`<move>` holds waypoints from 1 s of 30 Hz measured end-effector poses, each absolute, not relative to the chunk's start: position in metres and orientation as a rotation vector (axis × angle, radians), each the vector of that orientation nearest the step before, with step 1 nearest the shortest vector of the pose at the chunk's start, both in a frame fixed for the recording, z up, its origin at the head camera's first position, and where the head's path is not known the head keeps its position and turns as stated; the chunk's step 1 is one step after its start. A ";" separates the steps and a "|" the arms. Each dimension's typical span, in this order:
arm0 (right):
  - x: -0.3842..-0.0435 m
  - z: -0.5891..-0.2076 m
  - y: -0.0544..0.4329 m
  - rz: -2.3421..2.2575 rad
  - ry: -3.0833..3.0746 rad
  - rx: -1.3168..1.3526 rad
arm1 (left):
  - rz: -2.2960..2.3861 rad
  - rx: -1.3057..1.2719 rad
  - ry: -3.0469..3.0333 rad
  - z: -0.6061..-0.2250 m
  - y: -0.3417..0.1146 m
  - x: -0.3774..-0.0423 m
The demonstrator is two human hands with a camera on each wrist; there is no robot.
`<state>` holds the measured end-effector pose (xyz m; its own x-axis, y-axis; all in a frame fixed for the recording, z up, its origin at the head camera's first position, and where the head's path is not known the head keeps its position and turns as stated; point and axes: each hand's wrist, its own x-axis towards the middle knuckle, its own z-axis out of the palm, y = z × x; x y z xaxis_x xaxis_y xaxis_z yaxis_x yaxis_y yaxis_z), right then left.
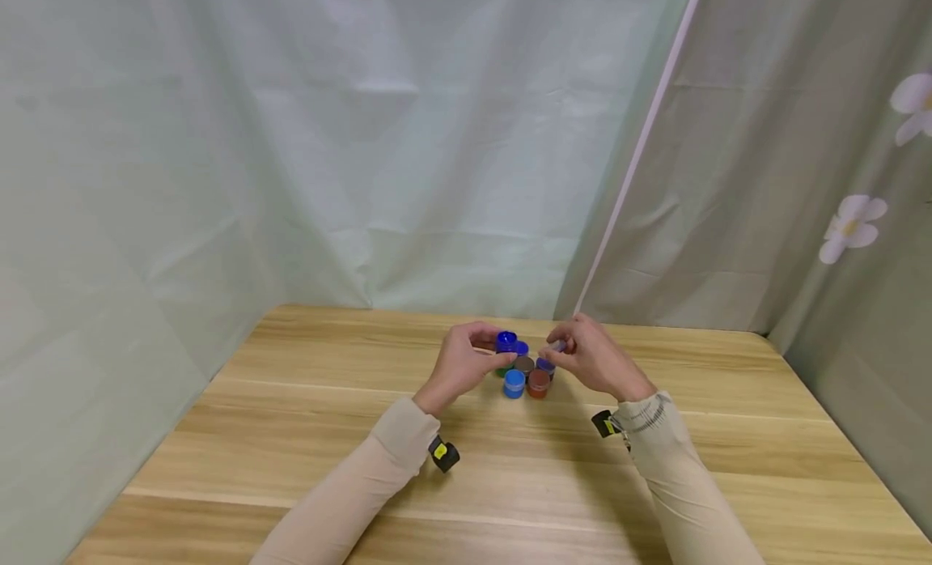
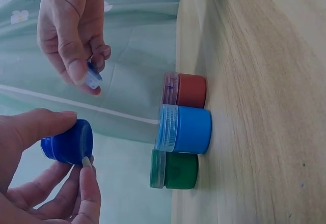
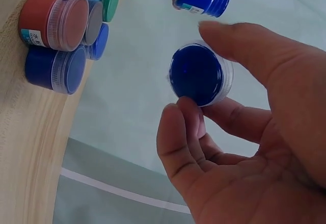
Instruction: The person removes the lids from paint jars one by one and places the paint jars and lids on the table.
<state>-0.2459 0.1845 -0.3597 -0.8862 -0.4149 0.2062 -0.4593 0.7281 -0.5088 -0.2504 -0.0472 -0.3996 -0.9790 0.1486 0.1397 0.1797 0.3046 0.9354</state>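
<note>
My left hand (image 1: 466, 356) grips a dark blue paint jar (image 2: 74, 141) between thumb and fingers, raised above the table. The jar has no lid on it, and blue paint shows at its mouth in the head view. To its right, my right hand (image 1: 591, 358) pinches a clear screw lid (image 3: 228, 76) by its rim, its inner side smeared with dark blue paint (image 3: 196, 75). The lid is apart from the jar. Below the hands stand a light blue jar (image 1: 514, 384), a red-brown jar (image 1: 539, 384) and a green jar (image 2: 182, 171), all lidded.
Clustered with these are a dark blue jar (image 3: 41, 67), a grey-brown jar (image 1: 523, 366) and another blue jar (image 3: 100, 43). The wooden table (image 1: 466, 484) extends around them. Pale curtains (image 1: 437, 160) hang behind and at both sides.
</note>
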 end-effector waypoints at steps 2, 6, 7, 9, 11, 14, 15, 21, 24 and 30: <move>-0.246 -0.360 0.184 0.868 -2.858 0.710 | -1.812 -0.314 -2.518 -0.399 -0.048 -0.251; -0.246 -0.362 0.182 0.875 -2.880 0.688 | -1.816 -0.314 -2.519 -0.398 -0.050 -0.251; -0.246 -0.363 0.181 0.882 -2.884 0.684 | -1.819 -0.309 -2.520 -0.398 -0.051 -0.250; -0.247 -0.365 0.179 0.898 -2.885 0.684 | -1.820 -0.299 -2.521 -0.398 -0.052 -0.250; -0.248 -0.366 0.177 0.912 -2.879 0.681 | -1.829 -0.283 -2.524 -0.398 -0.053 -0.250; -0.249 -0.367 0.175 0.912 -2.858 0.682 | -1.828 -0.283 -2.522 -0.398 -0.054 -0.249; -0.250 -0.367 0.175 0.912 -2.852 0.680 | -1.828 -0.283 -2.523 -0.397 -0.054 -0.249; -0.252 -0.364 0.171 0.919 -2.825 0.662 | -1.807 -0.281 -2.525 -0.396 -0.056 -0.253; -0.252 -0.365 0.167 0.934 -2.813 0.646 | -1.785 -0.289 -2.531 -0.396 -0.059 -0.253; -0.252 -0.369 0.157 0.942 -2.795 0.657 | -1.756 -0.313 -2.540 -0.398 -0.064 -0.254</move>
<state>-0.2518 0.1568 -0.3692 -0.8985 -0.3637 0.2460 -0.4384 0.7119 -0.5487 -0.2544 -0.0637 -0.3977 -0.9790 0.1436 0.1451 0.1864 0.3399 0.9218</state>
